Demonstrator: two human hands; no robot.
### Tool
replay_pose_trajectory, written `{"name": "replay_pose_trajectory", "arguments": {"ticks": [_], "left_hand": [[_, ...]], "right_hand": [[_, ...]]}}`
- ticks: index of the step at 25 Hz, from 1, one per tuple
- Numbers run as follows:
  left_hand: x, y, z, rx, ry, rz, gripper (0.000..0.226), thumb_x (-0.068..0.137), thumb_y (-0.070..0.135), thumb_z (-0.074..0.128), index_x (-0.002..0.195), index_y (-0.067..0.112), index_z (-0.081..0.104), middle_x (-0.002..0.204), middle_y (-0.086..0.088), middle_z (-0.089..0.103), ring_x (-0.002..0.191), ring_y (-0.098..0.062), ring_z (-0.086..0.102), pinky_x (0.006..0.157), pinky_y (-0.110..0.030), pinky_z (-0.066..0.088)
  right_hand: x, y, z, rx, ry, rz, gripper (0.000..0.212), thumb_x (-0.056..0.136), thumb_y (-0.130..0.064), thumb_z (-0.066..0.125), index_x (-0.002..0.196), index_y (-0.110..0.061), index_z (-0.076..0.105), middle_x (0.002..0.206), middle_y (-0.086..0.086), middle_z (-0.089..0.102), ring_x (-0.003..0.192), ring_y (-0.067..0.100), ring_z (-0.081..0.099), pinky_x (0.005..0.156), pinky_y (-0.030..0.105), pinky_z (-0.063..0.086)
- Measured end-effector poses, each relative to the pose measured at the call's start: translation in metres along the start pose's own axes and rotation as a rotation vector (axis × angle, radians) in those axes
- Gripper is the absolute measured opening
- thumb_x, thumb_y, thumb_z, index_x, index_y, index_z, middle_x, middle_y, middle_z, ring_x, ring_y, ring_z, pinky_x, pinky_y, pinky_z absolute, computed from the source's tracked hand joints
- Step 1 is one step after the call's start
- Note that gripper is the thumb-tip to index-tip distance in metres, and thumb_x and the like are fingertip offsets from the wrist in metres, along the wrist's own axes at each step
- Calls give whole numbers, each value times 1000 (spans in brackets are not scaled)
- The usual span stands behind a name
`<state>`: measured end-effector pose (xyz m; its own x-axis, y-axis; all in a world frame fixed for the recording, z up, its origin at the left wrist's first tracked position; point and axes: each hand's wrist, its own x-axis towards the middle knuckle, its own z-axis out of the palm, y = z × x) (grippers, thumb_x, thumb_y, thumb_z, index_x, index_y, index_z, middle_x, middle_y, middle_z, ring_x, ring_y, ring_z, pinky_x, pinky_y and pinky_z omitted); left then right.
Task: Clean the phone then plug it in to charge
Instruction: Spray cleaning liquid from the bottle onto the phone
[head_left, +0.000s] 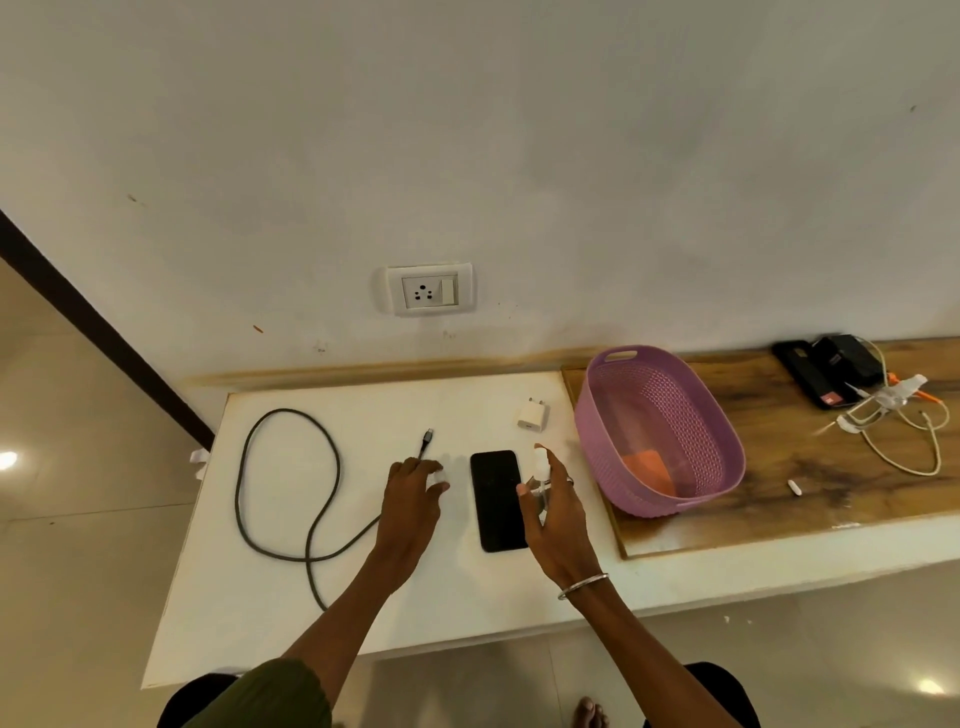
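A black phone (496, 496) lies screen-up on the white table (363, 597). My right hand (553, 514) is just right of it, shut on a small clear spray bottle (541, 467) with a white top, nozzle toward the phone. My left hand (413, 499) rests left of the phone, fingers curled around a small white object, maybe the bottle's cap. A dark charging cable (291, 483) loops on the table's left side, its plug end (427, 436) near my left hand. A white charger adapter (531, 414) lies beyond the phone. A wall socket (429, 289) sits above the table.
A purple perforated basket (722, 415) with an orange cloth (649, 470) inside stands right of the phone on a wooden counter (779, 467). Farther right lie black devices (831, 364), a tangle of white cables (904, 431) and a small white piece (795, 487).
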<state>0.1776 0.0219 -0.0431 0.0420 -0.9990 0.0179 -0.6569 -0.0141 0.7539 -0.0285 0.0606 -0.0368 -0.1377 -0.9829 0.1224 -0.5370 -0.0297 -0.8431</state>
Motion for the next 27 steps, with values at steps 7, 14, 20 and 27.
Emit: {"name": "replay_pose_trajectory", "arguments": {"ticks": [7, 14, 20, 27], "left_hand": [[-4, 82, -48, -364, 198, 160, 26, 85, 11, 75, 109, 22, 74, 96, 14, 73, 88, -7, 66, 80, -18, 51], [-22, 130, -93, -449, 131, 289, 27, 85, 13, 74, 109, 25, 76, 97, 10, 76, 85, -7, 69, 78, -15, 52], [-33, 150, -121, -455, 61, 331, 25, 87, 6, 70, 106, 22, 76, 97, 10, 75, 86, -3, 69, 76, -13, 52], [-26, 180, -142, -545, 22, 267, 14, 85, 17, 76, 98, 14, 80, 92, -2, 78, 87, -12, 73, 79, -37, 61]], "right_hand": [[1, -57, 4, 41, -110, -54, 43, 92, -41, 57, 131, -29, 45, 109, -15, 57, 100, -2, 56, 87, 11, 44], [-5, -126, -9, 133, -92, -186, 32, 90, -26, 61, 120, -24, 49, 107, -2, 64, 96, 10, 62, 87, 25, 54], [-12, -161, -22, 167, -80, -261, 35, 93, -14, 58, 127, -14, 51, 112, -2, 65, 101, 9, 63, 90, 22, 52], [-13, -192, -31, 275, -61, -199, 23, 94, -19, 58, 112, -30, 49, 89, -11, 62, 79, 3, 65, 72, 18, 53]]}}
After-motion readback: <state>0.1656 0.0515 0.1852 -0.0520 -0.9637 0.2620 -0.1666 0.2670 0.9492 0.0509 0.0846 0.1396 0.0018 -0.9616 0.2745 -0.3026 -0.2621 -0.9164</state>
